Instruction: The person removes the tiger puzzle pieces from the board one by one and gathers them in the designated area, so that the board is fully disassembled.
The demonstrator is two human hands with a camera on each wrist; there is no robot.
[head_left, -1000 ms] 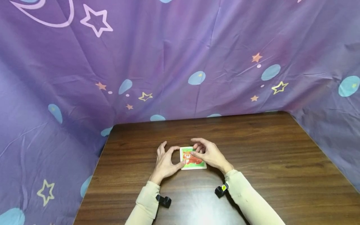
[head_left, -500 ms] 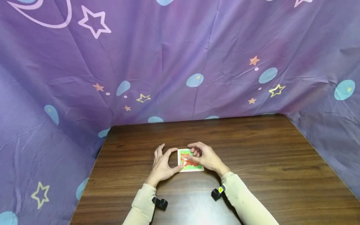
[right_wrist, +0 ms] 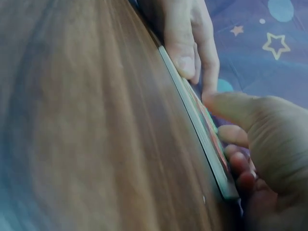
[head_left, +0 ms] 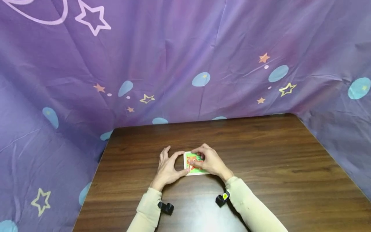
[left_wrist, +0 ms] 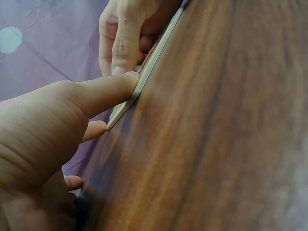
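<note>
A small square picture board [head_left: 198, 170], with an orange animal on green inside a pale border, lies flat on the brown table. My left hand [head_left: 168, 169] holds it by its left side, index finger at the far corner and thumb on the near corner. In the left wrist view that thumb [left_wrist: 113, 89] rests on the border. Over the right part of the picture is my right hand [head_left: 213, 162], its thumb [right_wrist: 231, 107] touching the face and its other fingers bent. Whether it pinches anything is hidden. The board's thick edge [right_wrist: 192, 120] shows in the right wrist view.
The wood-grained table [head_left: 275, 161] extends around both hands. A purple cloth [head_left: 174, 64] with stars and blue blobs hangs behind it and at both sides. Black wrist cameras sit at each cuff.
My right hand has shifted left across the picture, its index finger now near the board's far edge and covering more of the right side. My left hand keeps its hold; the view tilts slightly.
</note>
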